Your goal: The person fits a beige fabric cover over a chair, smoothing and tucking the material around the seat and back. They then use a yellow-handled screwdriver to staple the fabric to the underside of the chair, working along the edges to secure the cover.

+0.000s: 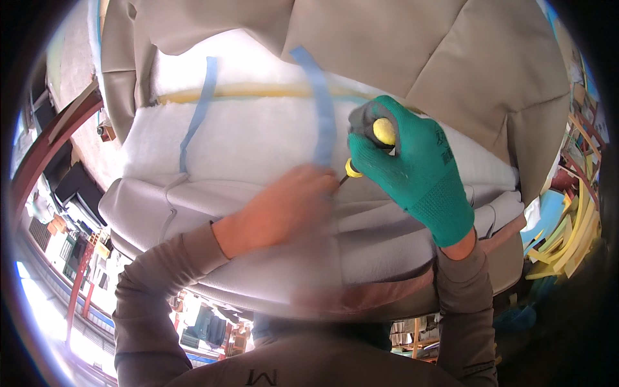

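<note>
My right hand [412, 168], in a green knit glove with grey fingertips, is closed around a yellow-handled tool [385, 131]. Its thin dark shaft points down and left; whether it is a screwdriver or an awl I cannot make out. Close to that shaft is my bare left hand [284, 206], smeared by motion, so its fingers are unclear. It lies over the folded grey cover [387, 226], near the lower end of a blue strip [320, 109]. A second blue strip [200, 116] crosses the white padding [258, 135] farther left.
Brown upholstery sheeting [361, 45] lies folded back across the far side. A yellow foam edge [245, 90] shows between the white layers. At the right is a heap of yellow foam strips [570, 235]; a red metal frame [48, 151] stands at the left.
</note>
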